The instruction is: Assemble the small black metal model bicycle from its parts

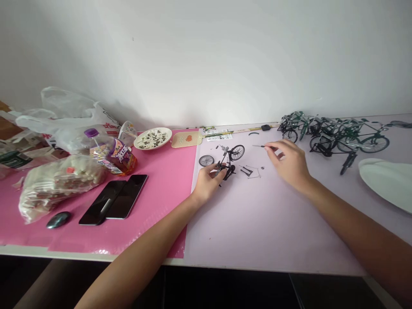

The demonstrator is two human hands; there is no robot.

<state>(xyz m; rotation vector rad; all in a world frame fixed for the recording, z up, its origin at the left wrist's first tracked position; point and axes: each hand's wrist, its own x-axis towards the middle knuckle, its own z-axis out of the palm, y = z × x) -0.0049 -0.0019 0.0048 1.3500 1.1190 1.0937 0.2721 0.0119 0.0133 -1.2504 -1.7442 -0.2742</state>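
My left hand [207, 182] grips a small black model bicycle [229, 161] by its lower frame, fingers closed round it. One spoked wheel on the model points toward the wall. A loose wheel [206, 160] lies just left of it. To the right, my right hand [285, 159] pinches a thin screwdriver [264, 146], its tip pointing left, apart from the model. Between the hands lie small black parts [246, 171], thin metal pieces [256, 175] and a tiny round part [262, 168]. A curved black piece [253, 133] rests farther back.
Several assembled model bicycles [360, 137] stand at the back right, near a white plate [386, 182]. On the pink left side are two phones [127, 197], a mouse [59, 219], a filled bag [61, 182], a bottle [112, 154] and a plate of small pieces [152, 139].
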